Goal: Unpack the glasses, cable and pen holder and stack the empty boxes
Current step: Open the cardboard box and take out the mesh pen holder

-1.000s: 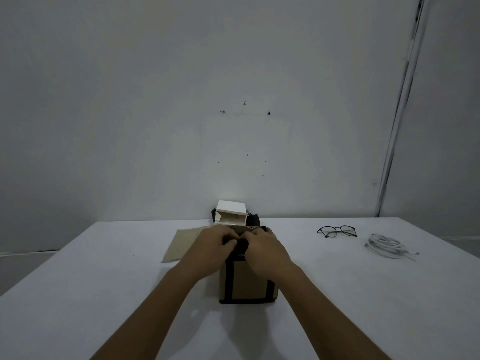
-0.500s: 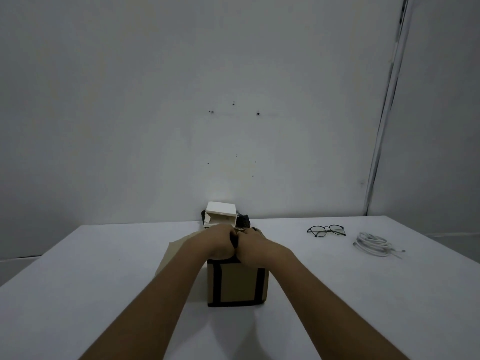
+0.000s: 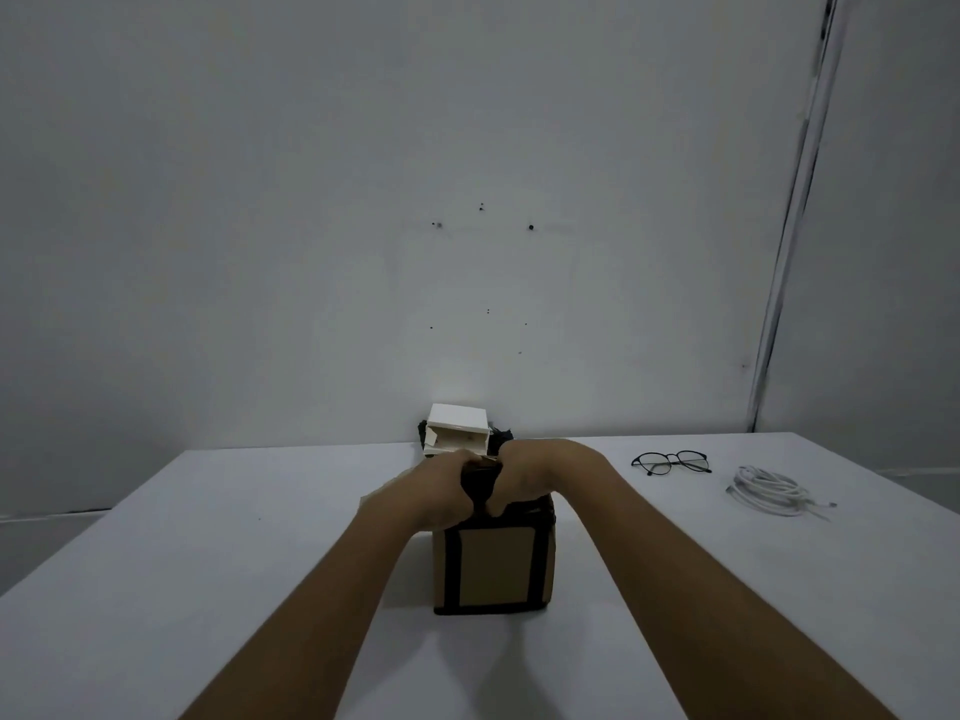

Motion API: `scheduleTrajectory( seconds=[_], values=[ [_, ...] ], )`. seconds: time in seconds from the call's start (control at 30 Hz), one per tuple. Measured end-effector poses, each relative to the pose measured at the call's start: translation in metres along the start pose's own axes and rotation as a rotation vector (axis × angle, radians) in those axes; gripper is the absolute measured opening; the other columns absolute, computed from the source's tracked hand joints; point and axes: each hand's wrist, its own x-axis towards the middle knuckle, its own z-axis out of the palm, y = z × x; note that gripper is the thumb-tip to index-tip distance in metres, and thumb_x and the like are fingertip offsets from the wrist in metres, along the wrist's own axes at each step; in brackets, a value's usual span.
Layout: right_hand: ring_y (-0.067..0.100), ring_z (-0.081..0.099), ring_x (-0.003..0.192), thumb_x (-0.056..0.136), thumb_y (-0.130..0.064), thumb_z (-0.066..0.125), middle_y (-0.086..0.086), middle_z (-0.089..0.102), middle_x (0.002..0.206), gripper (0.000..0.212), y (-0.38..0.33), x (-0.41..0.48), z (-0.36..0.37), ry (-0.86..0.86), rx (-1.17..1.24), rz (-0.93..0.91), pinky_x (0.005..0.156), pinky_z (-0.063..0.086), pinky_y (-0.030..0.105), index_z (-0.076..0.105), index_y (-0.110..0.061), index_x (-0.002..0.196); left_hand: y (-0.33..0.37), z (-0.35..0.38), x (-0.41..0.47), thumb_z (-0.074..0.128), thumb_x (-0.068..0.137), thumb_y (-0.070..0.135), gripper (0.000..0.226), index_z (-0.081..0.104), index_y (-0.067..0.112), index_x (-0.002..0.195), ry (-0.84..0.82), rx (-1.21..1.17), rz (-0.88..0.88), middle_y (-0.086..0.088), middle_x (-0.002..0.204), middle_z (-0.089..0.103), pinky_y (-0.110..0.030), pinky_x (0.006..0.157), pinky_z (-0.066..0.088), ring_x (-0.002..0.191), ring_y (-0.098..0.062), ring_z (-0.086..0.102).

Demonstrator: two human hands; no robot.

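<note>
A brown cardboard box (image 3: pixel 493 569) with black tape along its edges stands in the middle of the white table (image 3: pixel 208 563). My left hand (image 3: pixel 441 491) and my right hand (image 3: pixel 524 480) are both closed at its top, gripping a black object (image 3: pixel 479 485) that rises out of the box between them. What the black object is cannot be made out. Behind the box sits a small white box (image 3: pixel 457 433) with its lid up, on top of something dark. Black-rimmed glasses (image 3: pixel 670 462) and a coiled white cable (image 3: pixel 769 491) lie on the table to the right.
A brown flap or flat piece of cardboard (image 3: pixel 384 493) shows left of my left hand. The table meets a plain grey wall at the back. A dark vertical strip (image 3: pixel 789 226) runs down the wall on the right.
My hands have closed together at the box top and drawn the black object upward; it now shows between them. The view has shifted slightly.
</note>
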Motion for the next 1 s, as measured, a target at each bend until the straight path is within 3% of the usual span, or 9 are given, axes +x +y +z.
scheduleTrajectory(
  seconds=[0.13,0.27,0.37,0.43,0.53,0.63,0.8,1.0],
  values=[
    [0.022,0.049,0.082,0.077,-0.021,0.067,0.003,0.049,0.079,0.041,-0.004,0.002,0.003,0.041,-0.077,-0.016,0.068,0.040,0.029,0.055,-0.006,0.114,-0.003,0.000,0.002,0.058,0.076,0.011,0.062,0.041,0.033,0.131,0.006,0.002,0.002,0.000,0.123,0.058,-0.038,0.095,0.049,0.108,-0.021,0.056],
    [0.021,0.052,0.081,0.072,-0.031,0.074,0.003,0.053,0.084,0.040,0.008,0.004,0.011,0.132,0.058,-0.042,0.057,0.040,0.022,0.057,-0.011,0.102,-0.004,0.001,0.002,0.063,0.076,0.006,0.066,0.039,0.024,0.134,0.017,-0.089,0.036,-0.004,0.128,0.055,-0.025,0.088,0.045,0.115,-0.021,0.053],
    [0.021,0.056,0.094,0.066,-0.035,0.079,0.007,0.059,0.104,0.057,0.019,0.004,0.019,0.227,0.181,-0.071,0.067,0.046,0.022,0.055,-0.011,0.113,-0.007,0.001,0.000,0.067,0.073,0.000,0.076,0.034,0.020,0.138,0.033,-0.211,0.065,-0.004,0.133,0.051,-0.014,0.079,0.042,0.118,-0.019,0.051],
    [0.021,0.055,0.106,0.065,-0.030,0.080,0.007,0.056,0.119,0.068,0.022,0.002,0.023,0.288,0.266,-0.101,0.078,0.047,0.023,0.050,-0.011,0.122,-0.012,0.000,-0.003,0.073,0.068,-0.004,0.083,0.034,0.020,0.137,0.041,-0.357,0.086,-0.003,0.132,0.050,-0.006,0.066,0.043,0.109,-0.013,0.052],
    [0.021,0.052,0.112,0.063,-0.023,0.082,0.007,0.052,0.126,0.077,0.023,-0.002,0.026,0.328,0.423,-0.139,0.084,0.047,0.022,0.045,-0.011,0.129,-0.019,-0.003,-0.006,0.073,0.064,-0.013,0.084,0.038,0.017,0.134,0.069,-0.599,0.092,0.004,0.117,0.054,-0.005,0.056,0.047,0.092,0.001,0.053],
    [0.016,0.050,0.107,0.060,-0.018,0.083,0.003,0.051,0.128,0.083,0.023,-0.004,0.023,0.334,0.641,-0.159,0.075,0.044,0.014,0.042,-0.016,0.132,-0.024,-0.010,-0.007,0.074,0.062,-0.013,0.084,0.040,0.019,0.132,0.105,-0.756,0.066,0.012,0.105,0.058,-0.009,0.058,0.051,0.091,0.003,0.056],
    [0.019,0.050,0.115,0.061,-0.020,0.084,0.004,0.049,0.133,0.089,0.025,-0.007,0.013,0.337,0.802,-0.194,0.085,0.046,0.022,0.038,-0.019,0.137,-0.018,-0.026,-0.007,0.078,0.062,-0.008,0.075,0.048,0.021,0.124,0.188,-0.813,0.108,-0.002,0.120,0.060,-0.016,0.075,0.049,0.099,-0.007,0.059],
    [0.017,0.053,0.112,0.064,-0.015,0.083,0.001,0.053,0.129,0.080,0.035,-0.014,-0.012,0.443,0.979,-0.286,0.068,0.045,0.011,0.043,-0.021,0.133,0.009,-0.044,0.001,0.077,0.066,-0.003,0.069,0.048,0.019,0.125,0.254,-0.856,0.190,-0.001,0.120,0.060,-0.016,0.070,0.053,0.100,-0.012,0.062]
  ],
)
